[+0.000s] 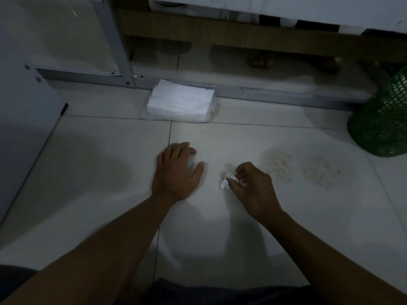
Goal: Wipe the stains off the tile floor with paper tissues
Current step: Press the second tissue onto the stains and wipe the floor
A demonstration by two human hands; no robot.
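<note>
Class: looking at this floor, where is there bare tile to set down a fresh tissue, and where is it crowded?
Bare tile lies left of the left hand and between the tissue stack and both hands. It is crowded right of the right hand: two stains, then the green basket.

Dim, soft-shadowed wide-angle view, perhaps slightly blurred, edges bowed.
</note>
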